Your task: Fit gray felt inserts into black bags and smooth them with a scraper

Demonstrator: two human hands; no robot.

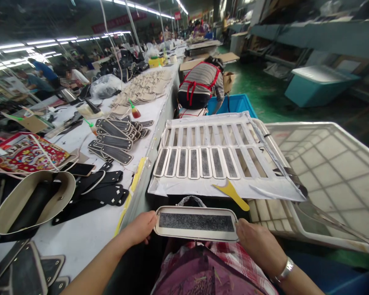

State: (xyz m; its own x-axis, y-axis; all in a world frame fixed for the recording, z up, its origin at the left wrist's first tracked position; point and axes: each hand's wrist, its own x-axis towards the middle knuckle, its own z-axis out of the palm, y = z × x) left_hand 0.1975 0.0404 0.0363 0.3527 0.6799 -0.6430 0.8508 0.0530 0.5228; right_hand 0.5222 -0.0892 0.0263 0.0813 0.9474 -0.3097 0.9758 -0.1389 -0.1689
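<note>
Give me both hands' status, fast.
Left hand: closed, holding one end of the pale-rimmed panel.
Right hand: closed, holding the panel's other end.

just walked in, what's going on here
A person holds a long rounded panel with a dark strip along its middle above their lap, left hand on one end and right hand on the other. Beyond it, seven similar pieces lie side by side on a white slotted board, with a yellow tool at its near edge. Dark strips are piled on the table to the left. Further ahead, a co-worker bends beside a blue bin.
</note>
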